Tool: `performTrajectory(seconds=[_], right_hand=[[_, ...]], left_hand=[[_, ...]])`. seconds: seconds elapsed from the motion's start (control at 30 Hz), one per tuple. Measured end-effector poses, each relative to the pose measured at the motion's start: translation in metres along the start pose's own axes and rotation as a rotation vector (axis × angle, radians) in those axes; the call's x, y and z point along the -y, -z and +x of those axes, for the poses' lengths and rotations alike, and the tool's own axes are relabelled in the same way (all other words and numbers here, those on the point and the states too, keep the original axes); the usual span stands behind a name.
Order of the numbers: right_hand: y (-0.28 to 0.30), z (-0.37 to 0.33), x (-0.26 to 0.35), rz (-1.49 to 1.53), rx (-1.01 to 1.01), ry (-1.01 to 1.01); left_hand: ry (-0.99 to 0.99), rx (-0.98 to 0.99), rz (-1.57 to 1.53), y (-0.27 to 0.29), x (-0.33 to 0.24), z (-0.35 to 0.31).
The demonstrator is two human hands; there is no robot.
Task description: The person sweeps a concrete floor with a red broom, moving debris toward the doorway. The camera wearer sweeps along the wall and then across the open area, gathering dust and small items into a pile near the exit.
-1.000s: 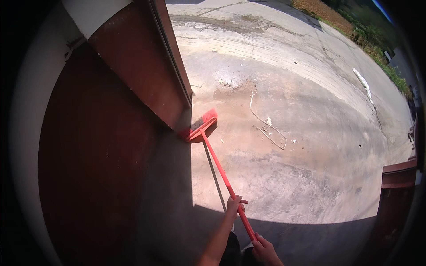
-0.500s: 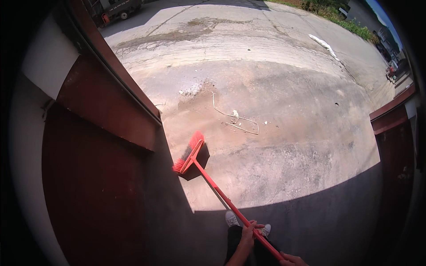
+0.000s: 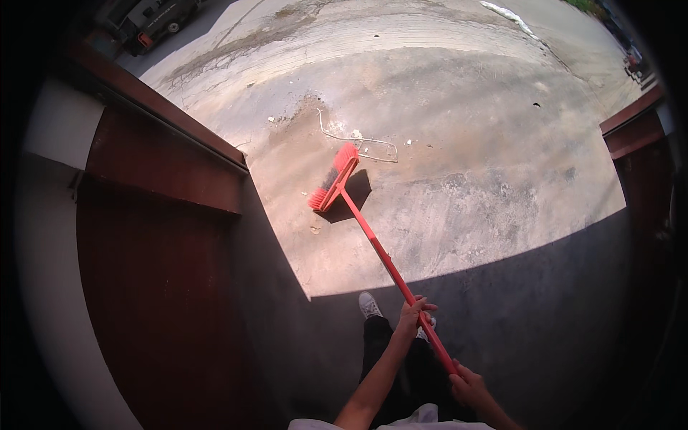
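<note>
Red broom [image 3: 373, 240], two hands on it: handling notes from my remote seat

So I'm watching through the head view, and the broom slants from near right to far left, its head [image 3: 335, 188] out over the sunlit concrete [image 3: 487, 222]. The left hand [image 3: 414, 315] is wrapped around the handle [image 3: 390, 269] partway down, a finger or two poking out to the right. The right hand [image 3: 469, 387] is curled around it close to the near end, so both grips are closed on the same stick, spaced apart.

My guess on feel: light overall, but a bit nose-heavy since the head sits way out past the left hand. Handle looks smooth and stiff, so it could twist or slide if I held it loosely. I'd keep the right hand as the anchor at the near end and the left as the guide, and I wouldn't bunch them together. Nothing fragile about the stick. I'd expect the bristles [image 3: 347, 153] to be springy and splay if pushed hard, so no grabbing there. The joint with the head is where I'd go easy on sideways load.

Can't tell whether the bristles press on the concrete or hang just clear; there's a dark shadow [image 3: 352, 203] beside the head. A bent pale rod [image 3: 380, 159] lies near its far end and looks easy to snag.
</note>
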State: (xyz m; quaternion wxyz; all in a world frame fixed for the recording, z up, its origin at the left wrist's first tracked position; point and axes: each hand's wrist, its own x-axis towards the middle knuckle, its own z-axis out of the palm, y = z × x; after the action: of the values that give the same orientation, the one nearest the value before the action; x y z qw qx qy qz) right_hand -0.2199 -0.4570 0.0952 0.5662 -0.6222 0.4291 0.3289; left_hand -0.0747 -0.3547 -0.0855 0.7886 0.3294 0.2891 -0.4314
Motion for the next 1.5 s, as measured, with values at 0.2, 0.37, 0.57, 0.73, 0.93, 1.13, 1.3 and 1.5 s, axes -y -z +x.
performTrajectory(seconds=[0.2,0.37,0.57,0.73,0.93,1.13,1.3,1.5], right_hand=[[0.077,-0.099,-0.117,0.159,-0.061,-0.019],[0.064,-0.102,-0.105,0.351,0.026,-0.294],[0.023,0.054,-0.058,0.37,0.231,-0.206],[0.021,0.064,-0.038,0.371,0.246,-0.108],[0.057,-0.049,-0.131,0.417,0.177,-0.215],[0.012,0.009,-0.074,0.451,0.193,-0.361],[-0.058,0.101,0.021,0.434,0.307,-0.115],[-0.055,0.043,0.001,0.386,0.298,-0.178]], left_hand=[[0.449,-0.014,-0.017,-0.017,0.171,-0.07],[0.632,-0.246,0.053,0.021,0.223,-0.067],[0.109,-0.361,0.235,0.056,0.069,0.052],[-0.047,-0.244,0.283,0.044,0.033,0.044],[0.283,-0.205,0.081,0.022,0.15,-0.053],[0.149,-0.267,0.173,0.055,0.099,0.002],[-0.116,-0.423,0.365,0.093,-0.059,0.063],[-0.028,-0.241,0.157,0.081,-0.033,0.006]])
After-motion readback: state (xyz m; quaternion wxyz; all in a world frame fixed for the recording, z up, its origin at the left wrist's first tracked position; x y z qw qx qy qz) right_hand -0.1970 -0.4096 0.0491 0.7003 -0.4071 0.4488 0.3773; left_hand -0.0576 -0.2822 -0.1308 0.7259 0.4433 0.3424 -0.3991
